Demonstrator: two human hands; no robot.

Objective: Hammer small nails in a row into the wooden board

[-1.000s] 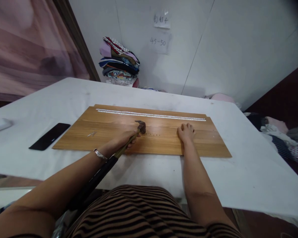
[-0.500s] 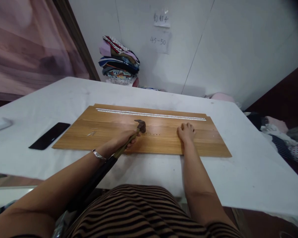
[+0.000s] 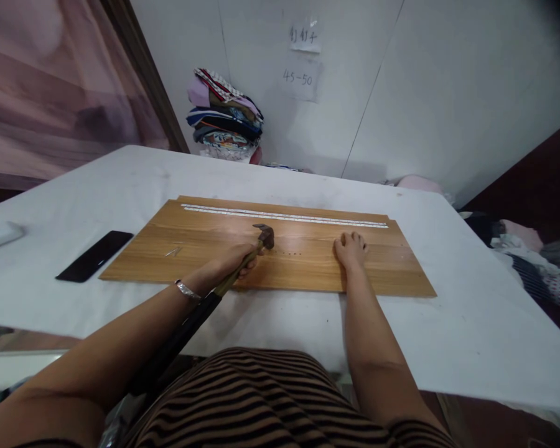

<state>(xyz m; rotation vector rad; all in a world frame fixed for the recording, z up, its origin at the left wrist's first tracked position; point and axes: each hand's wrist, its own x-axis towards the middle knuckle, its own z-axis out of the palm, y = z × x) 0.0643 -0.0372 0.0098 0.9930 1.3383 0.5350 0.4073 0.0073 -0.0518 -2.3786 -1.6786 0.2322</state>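
Observation:
My left hand (image 3: 242, 258) is wrapped round the handle of a claw hammer (image 3: 266, 237), close below its metal head. The hammer head is over the middle of a brown wooden board (image 3: 308, 277), and the black grip slants back toward my body. To the right, my right hand (image 3: 351, 249) rests on the board with fingers apart and holds nothing. Between the hammer and this hand, several small dark dots (image 3: 292, 254) form a row. Thin nails (image 3: 173, 249) lie on the board's left part. A white measuring strip (image 3: 284, 216) runs along its far side.
The board lies on a white-covered table (image 3: 280, 323). A black phone (image 3: 96, 256) lies left of the board, and a white object (image 3: 0, 236) is at the far left. Folded clothes (image 3: 226, 118) are stacked behind the table. More cloth (image 3: 527, 261) lies beyond the right edge.

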